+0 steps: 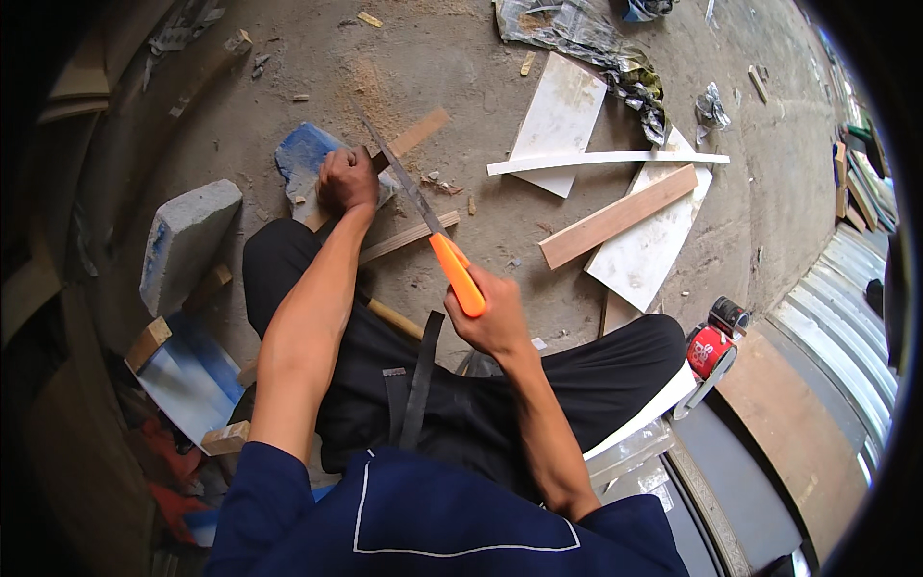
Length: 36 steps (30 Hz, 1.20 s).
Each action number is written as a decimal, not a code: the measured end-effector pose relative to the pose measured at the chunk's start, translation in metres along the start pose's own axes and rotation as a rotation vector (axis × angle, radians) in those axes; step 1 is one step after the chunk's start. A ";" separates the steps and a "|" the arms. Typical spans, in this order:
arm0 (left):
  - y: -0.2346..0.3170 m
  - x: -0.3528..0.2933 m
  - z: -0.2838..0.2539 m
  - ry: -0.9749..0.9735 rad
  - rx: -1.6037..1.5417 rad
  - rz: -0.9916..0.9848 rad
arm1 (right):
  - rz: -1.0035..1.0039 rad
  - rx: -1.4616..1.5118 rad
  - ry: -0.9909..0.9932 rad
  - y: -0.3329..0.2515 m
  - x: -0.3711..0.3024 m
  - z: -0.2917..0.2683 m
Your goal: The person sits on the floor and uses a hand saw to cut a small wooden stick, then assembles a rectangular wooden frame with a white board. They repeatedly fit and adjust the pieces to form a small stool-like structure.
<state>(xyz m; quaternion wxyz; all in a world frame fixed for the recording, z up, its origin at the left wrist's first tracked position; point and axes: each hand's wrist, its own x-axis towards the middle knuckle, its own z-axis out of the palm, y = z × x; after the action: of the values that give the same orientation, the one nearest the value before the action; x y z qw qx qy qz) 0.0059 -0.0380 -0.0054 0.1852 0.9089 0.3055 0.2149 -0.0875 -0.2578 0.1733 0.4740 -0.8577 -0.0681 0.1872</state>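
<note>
My right hand [488, 313] is closed round the orange handle of a handsaw [452, 269]. The saw's thin blade runs up and to the left, crossing a narrow wooden strip [421, 131]. My left hand [348, 181] is closed in a fist on the strip, left of the blade, and presses it over a worn blue-and-white block [300, 159]. Part of the strip is hidden under that fist. Sawdust [370, 91] is scattered on the ground beyond the blade tip. Another thin wooden strip [409, 238] lies just below the block.
A concrete block [187, 240] stands on the left. Two white boards [558, 120], a brown plank [620, 216] and a long white strip [606, 160] lie to the right. Near my right knee are tape rolls [711, 351]. Crumpled plastic [577, 29] lies at the far side.
</note>
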 end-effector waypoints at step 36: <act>0.000 0.001 0.002 -0.002 -0.042 0.009 | -0.022 -0.045 -0.042 0.008 0.017 0.000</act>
<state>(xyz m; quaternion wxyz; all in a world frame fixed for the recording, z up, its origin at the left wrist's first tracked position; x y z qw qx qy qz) 0.0073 -0.0379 -0.0070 0.2036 0.9065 0.2965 0.2212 -0.0721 -0.2567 0.1620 0.4550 -0.8632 -0.0918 0.1985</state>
